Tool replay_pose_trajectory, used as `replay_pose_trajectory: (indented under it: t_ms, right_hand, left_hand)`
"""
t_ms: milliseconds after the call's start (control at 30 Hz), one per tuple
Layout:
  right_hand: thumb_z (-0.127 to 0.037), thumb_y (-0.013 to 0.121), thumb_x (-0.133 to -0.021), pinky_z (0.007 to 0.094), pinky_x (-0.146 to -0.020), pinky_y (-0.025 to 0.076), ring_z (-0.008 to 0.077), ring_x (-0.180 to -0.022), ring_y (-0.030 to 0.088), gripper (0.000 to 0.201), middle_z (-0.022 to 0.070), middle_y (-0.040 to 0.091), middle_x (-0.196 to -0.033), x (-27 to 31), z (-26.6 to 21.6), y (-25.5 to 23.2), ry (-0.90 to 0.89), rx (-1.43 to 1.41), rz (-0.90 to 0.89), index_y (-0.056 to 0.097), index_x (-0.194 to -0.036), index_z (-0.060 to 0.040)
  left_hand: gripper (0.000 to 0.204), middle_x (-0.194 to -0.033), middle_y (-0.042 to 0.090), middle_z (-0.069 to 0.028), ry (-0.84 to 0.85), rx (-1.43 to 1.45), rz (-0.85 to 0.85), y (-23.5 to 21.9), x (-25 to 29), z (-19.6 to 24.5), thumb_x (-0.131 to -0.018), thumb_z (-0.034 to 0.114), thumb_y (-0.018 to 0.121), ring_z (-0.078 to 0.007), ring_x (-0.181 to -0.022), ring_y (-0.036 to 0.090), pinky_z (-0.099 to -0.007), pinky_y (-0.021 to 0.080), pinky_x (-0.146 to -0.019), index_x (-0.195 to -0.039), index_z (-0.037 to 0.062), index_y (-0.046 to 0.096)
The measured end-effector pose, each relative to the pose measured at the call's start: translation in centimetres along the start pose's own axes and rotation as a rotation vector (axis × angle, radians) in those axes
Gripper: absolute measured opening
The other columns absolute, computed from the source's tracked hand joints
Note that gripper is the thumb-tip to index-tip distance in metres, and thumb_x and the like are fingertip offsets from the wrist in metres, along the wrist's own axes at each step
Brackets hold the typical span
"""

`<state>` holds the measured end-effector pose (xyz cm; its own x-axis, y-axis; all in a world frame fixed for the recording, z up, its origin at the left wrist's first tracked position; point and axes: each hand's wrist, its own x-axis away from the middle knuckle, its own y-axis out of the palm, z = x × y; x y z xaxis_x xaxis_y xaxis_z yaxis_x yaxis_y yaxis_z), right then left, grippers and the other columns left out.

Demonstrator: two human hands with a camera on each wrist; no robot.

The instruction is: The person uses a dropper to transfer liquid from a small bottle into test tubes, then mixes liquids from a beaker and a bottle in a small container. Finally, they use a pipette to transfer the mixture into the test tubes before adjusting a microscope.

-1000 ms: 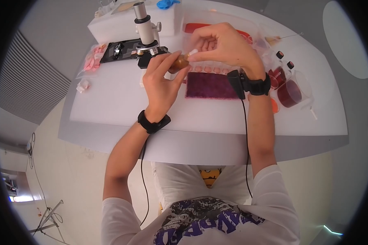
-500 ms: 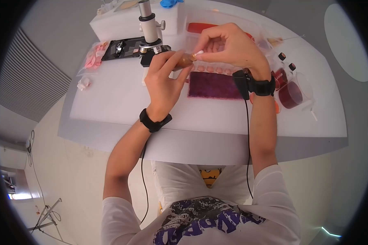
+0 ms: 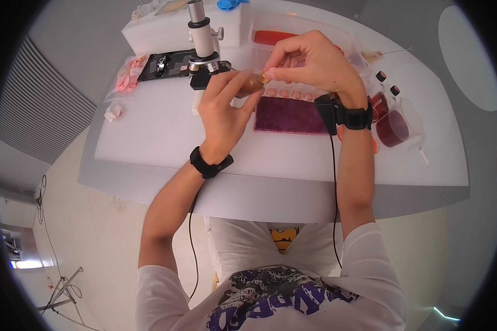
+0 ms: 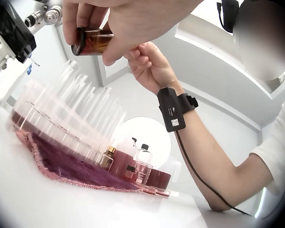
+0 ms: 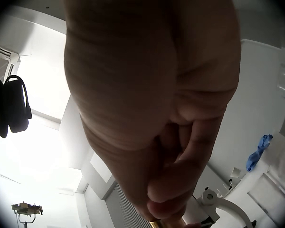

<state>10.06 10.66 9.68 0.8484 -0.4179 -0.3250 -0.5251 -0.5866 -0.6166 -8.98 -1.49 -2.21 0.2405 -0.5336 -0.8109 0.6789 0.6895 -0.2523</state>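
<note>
My left hand (image 3: 225, 107) holds a small amber glass bottle (image 3: 250, 85) on its side above the table, close to the microscope (image 3: 202, 41). The left wrist view shows the amber bottle (image 4: 91, 42) between thumb and fingers, its dark base toward the left. With thumb and forefinger, my right hand (image 3: 315, 63) pinches the top of the bottle at its gold collar (image 3: 264, 77). Those fingers cover most of the cap. A bit of gold (image 5: 156, 223) shows under the fingertips in the right wrist view.
A purple cloth (image 3: 290, 117) lies below the hands, with a row of clear tubes (image 4: 80, 90) behind it. Beakers of dark red liquid (image 3: 392, 127) and black-capped bottles (image 3: 381, 75) stand at right. A black tray (image 3: 165, 65) and pink-filled bag (image 3: 128, 77) lie left.
Both hands and the bottle have shifted slightly right in the head view. The white cap end, visible earlier, is now mostly covered by the right fingers, and the gold collar shows more.
</note>
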Motion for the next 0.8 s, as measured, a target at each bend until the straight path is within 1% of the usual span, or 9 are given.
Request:
replay_pose_trajectory:
  t_ms: [167, 233, 367, 433, 467, 533, 633, 767, 800]
  right_hand:
    - [-0.016, 0.086, -0.093, 0.0292, -0.084, 0.060, 0.0142, -0.089, 0.076, 0.018, 0.0068, 0.080, -0.091, 0.0, -0.4, -0.1, -0.002, -0.001, 0.025, 0.082, -0.099, 0.0009]
    - [-0.018, 0.087, -0.094, 0.0285, -0.084, 0.060, 0.0135, -0.088, 0.076, 0.021, 0.0061, 0.080, -0.091, 0.1, -0.2, 0.0, -0.021, -0.039, 0.087, 0.081, -0.099, 0.0014]
    - [-0.021, 0.086, -0.097, 0.0283, -0.082, 0.060, 0.0118, -0.086, 0.075, 0.024, 0.0050, 0.081, -0.090, -0.4, 0.5, -0.3, -0.016, -0.065, 0.180, 0.080, -0.097, 0.0013]
    - [-0.023, 0.085, -0.099, 0.0276, -0.077, 0.059, 0.0107, -0.081, 0.075, 0.025, 0.0048, 0.081, -0.089, -0.7, 1.2, -0.5, -0.026, 0.003, 0.342, 0.079, -0.099, 0.0009]
    - [-0.023, 0.085, -0.099, 0.0276, -0.077, 0.059, 0.0107, -0.081, 0.075, 0.025, 0.0048, 0.081, -0.089, -0.6, 1.4, -0.6, -0.026, 0.003, 0.341, 0.079, -0.099, 0.0009]
    - [-0.018, 0.080, -0.105, 0.0247, -0.074, 0.058, 0.0084, -0.077, 0.071, 0.018, 0.0038, 0.079, -0.095, -0.5, 1.5, -0.8, 0.081, -0.065, 0.382, 0.077, -0.111, -0.0008]
    - [-0.021, 0.080, -0.106, 0.0234, -0.071, 0.058, 0.0085, -0.077, 0.072, 0.021, 0.0038, 0.080, -0.095, -0.8, 3.1, -1.1, 0.102, -0.086, 0.426, 0.076, -0.113, -0.0013]
    - [-0.022, 0.081, -0.105, 0.0219, -0.068, 0.057, 0.0085, -0.076, 0.073, 0.024, 0.0043, 0.081, -0.097, -1.6, 4.7, -0.1, 0.108, -0.070, 0.552, 0.075, -0.113, -0.0007]
    - [-0.023, 0.083, -0.103, 0.0242, -0.066, 0.058, 0.0105, -0.073, 0.074, 0.025, 0.0057, 0.082, -0.093, -1.8, 5.0, 0.2, 0.087, -0.075, 0.606, 0.076, -0.110, 0.0007]
  left_hand:
    - [0.047, -0.115, 0.080, -0.0109, -0.005, 0.011, -0.022, 0.0, -0.2, 0.3, -0.082, 0.007, 0.097, -0.0213, -0.098, 0.077, -0.0338, 0.063, -0.088, -0.127, 0.0025, 0.081]
    - [0.043, -0.113, 0.081, -0.0101, -0.098, 0.040, -0.094, 0.1, 0.0, 0.3, -0.086, 0.010, 0.096, -0.0194, -0.099, 0.076, -0.0361, 0.065, -0.088, -0.126, 0.0016, 0.081]
    - [0.039, -0.111, 0.081, -0.0076, -0.191, 0.156, -0.132, 0.4, 0.0, 0.4, -0.090, 0.012, 0.094, -0.0161, -0.098, 0.076, -0.0355, 0.067, -0.086, -0.125, 0.0006, 0.081]
    - [0.039, -0.111, 0.080, -0.0062, -0.330, 0.259, -0.180, 0.5, 0.1, 0.3, -0.092, 0.013, 0.092, -0.0128, -0.096, 0.074, -0.0317, 0.067, -0.083, -0.126, -0.0021, 0.080]
    - [0.039, -0.111, 0.080, -0.0062, -0.330, 0.260, -0.180, 0.5, 0.2, 0.1, -0.092, 0.013, 0.092, -0.0128, -0.096, 0.074, -0.0317, 0.067, -0.083, -0.126, -0.0021, 0.080]
    - [0.040, -0.111, 0.080, -0.0072, -0.429, 0.260, -0.254, 0.5, 0.1, 0.0, -0.093, 0.011, 0.091, -0.0112, -0.095, 0.073, -0.0278, 0.067, -0.082, -0.128, -0.0058, 0.079]
    - [0.042, -0.111, 0.080, -0.0085, -0.499, 0.261, -0.294, 0.3, 0.0, 0.7, -0.093, 0.010, 0.091, -0.0105, -0.098, 0.072, -0.0268, 0.068, -0.083, -0.130, -0.0070, 0.078]
    - [0.043, -0.111, 0.080, -0.0085, -0.467, 0.288, -0.290, 0.7, 0.3, 0.1, -0.093, 0.010, 0.090, -0.0101, -0.101, 0.071, -0.0266, 0.068, -0.083, -0.131, -0.0065, 0.078]
    - [0.043, -0.111, 0.080, -0.0086, -0.469, 0.292, -0.288, 0.6, 0.3, 0.2, -0.093, 0.010, 0.090, -0.0100, -0.102, 0.070, -0.0265, 0.068, -0.083, -0.131, -0.0065, 0.078]
